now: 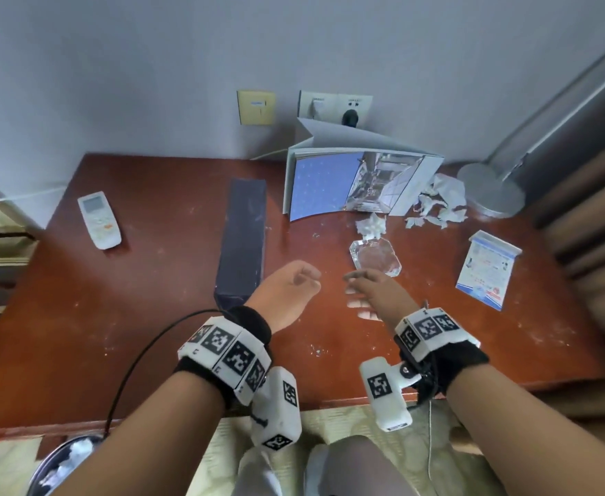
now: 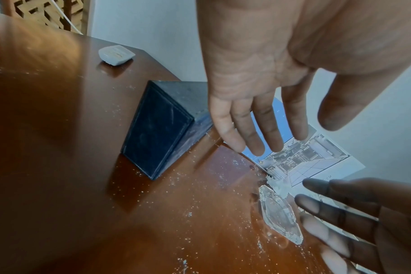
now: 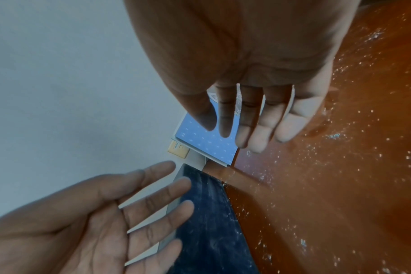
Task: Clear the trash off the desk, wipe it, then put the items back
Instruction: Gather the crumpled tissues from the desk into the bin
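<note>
Both hands hover empty over the middle of the dusty red-brown desk [image 1: 143, 316], palms turned toward each other, fingers relaxed. The left hand [image 1: 299, 282] is just right of a long dark blue box [image 1: 243, 234]. The right hand [image 1: 360, 289] sits at the near edge of a clear glass ashtray [image 1: 375, 257]. A small tissue wad [image 1: 371, 225] lies behind the ashtray. More torn white tissue [image 1: 440, 202] is piled at the back right. In the left wrist view the left hand's fingers [image 2: 258, 126] hang above the box [image 2: 157, 129], with the ashtray [image 2: 282, 216] beside the right hand [image 2: 354, 218].
A white remote [image 1: 99, 220] lies at the back left. An open booklet [image 1: 351, 184] stands against the wall, a lamp base [image 1: 490, 189] is in the back right corner, and a leaflet stand [image 1: 487, 270] is at the right. A bin [image 1: 61, 463] with white scraps stands below the desk's near-left edge.
</note>
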The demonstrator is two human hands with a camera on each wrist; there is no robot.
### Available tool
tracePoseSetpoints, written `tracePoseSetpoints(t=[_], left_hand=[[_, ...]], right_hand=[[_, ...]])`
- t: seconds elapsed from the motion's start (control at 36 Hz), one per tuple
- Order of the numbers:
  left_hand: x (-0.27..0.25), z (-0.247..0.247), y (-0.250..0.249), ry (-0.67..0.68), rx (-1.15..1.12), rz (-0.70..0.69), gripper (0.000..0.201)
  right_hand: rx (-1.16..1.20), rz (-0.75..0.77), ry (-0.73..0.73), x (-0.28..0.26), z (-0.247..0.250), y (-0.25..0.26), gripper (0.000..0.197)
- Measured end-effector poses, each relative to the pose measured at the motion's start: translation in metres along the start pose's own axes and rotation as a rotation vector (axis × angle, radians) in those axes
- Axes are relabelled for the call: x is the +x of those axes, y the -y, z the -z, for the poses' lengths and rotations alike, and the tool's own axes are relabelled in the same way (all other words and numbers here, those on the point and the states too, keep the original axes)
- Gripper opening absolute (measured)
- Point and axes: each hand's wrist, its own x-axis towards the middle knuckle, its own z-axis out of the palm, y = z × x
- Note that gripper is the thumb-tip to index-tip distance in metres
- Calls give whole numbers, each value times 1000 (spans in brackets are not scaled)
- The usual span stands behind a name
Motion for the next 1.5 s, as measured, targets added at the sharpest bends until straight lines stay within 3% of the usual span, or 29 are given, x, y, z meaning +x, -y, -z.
tracePoseSetpoints(t=[0.28,0.33,0.47,0.64,0.78,0.86,0.94,1.14,1.22,1.33,1.42,1.5], left_hand=[[51,-20,-24,-4,-30,64,16],[63,-27,-29,-35,-54,89,17],[91,-47,-36,-116,-85,180,14],[104,-60,-30,-162,-146,248,11],[100,-59,-18,-174,-138,280,13],[101,-54,-10,-165,-134,267,10],[105,-47,-4,-160,-154,256,12],[118,-45,-5,-132,-235,238,11],[124,-44,-17,-131,-322,233,11],[132,-41,-43,-88,-642,334,18],[137,-46,-57,-12,-854,389,33],[141,-59,-65,65,-915,396,30]], right_hand=[[-111,-21,-75,49,62,-2,11],[-235,0,-99,67,75,-4,14],[-468,67,-136,118,104,-2,43],[-711,139,-113,188,105,4,60],[-927,23,-36,217,85,3,58],[-985,17,-26,224,81,-2,42],[-913,70,-105,225,84,-4,21],[-608,171,-218,202,99,12,27],[-378,198,-119,175,96,22,23],[-54,241,137,132,81,24,26],[-55,367,213,121,69,19,18],[-154,427,197,119,64,17,13]])
